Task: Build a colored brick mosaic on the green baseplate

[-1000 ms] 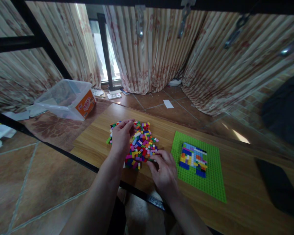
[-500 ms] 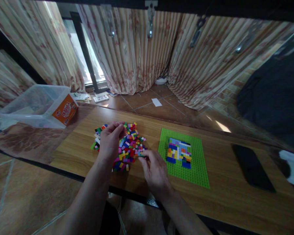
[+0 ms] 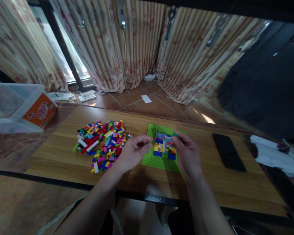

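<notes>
Over the green studded baseplate [image 3: 150, 160], the right hand [image 3: 189, 154] pinches a green brick [image 3: 174, 134], best squared before pressing, the left hand [image 3: 134, 151] loosely parted.

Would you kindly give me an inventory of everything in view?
Table: one, brown, centre
Loose bricks: many, mixed colours, table's left half
Baseplate: one, green, right of the loose bricks
Joined bricks: one patch, multicoloured, on baseplate
Small brick: one, green, over baseplate
Slab, perhaps a phone: one, black, table's right
Box: one, clear, orange label, far left
Papers: several, mostly white, beyond the table
Curtains: several, striped beige and red, behind
Window: one, bright, upper left
Clips: several, silvery, hanging at top
Dark shape: one, blackish, right
White items: count unclear, right edge
Left hand: one, at baseplate's left edge
Right hand: one, holding the small brick
</notes>
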`<state>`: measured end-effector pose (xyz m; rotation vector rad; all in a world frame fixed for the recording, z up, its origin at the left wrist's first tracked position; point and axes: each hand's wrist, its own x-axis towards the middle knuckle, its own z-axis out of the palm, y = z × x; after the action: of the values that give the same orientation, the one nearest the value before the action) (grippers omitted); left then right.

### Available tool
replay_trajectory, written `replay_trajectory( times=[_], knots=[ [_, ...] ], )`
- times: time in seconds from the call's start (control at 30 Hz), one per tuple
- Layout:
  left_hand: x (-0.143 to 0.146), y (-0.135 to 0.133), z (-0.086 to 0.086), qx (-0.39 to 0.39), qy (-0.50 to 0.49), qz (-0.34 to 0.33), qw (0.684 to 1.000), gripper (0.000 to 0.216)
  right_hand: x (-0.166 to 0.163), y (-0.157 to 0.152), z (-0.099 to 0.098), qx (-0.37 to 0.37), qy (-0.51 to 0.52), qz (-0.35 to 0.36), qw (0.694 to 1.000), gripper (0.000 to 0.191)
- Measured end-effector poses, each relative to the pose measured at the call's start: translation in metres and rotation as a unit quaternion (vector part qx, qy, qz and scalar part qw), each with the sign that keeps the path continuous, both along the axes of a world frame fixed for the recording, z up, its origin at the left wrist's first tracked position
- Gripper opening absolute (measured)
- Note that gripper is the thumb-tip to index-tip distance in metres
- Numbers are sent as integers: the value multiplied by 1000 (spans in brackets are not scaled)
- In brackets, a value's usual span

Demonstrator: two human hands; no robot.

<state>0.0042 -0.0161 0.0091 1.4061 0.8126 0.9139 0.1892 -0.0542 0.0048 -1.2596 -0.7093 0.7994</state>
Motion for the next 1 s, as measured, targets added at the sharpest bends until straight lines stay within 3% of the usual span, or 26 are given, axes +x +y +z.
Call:
replay_trajectory(
  times=[0.17,0.4,0.53,0.7,1.0],
  knots=[
    [13,-5,-5,23,46,-25,998,16,8,-8,1,-44,-156,-24,986,28],
    [15,-7,-10,37,127,-34,991,19,6,-16,-6,-19,-338,62,939,20],
    [10,-8,-15,38,197,-48,979,25,-4,-16,-11,-31,-419,63,905,17],
    [10,-11,-13,24,224,-77,971,30,-13,-16,-20,-56,-459,51,885,15],
    [17,-17,-12,10,224,-70,972,38,-12,-14,-28,-78,-422,14,903,17]
  ],
)
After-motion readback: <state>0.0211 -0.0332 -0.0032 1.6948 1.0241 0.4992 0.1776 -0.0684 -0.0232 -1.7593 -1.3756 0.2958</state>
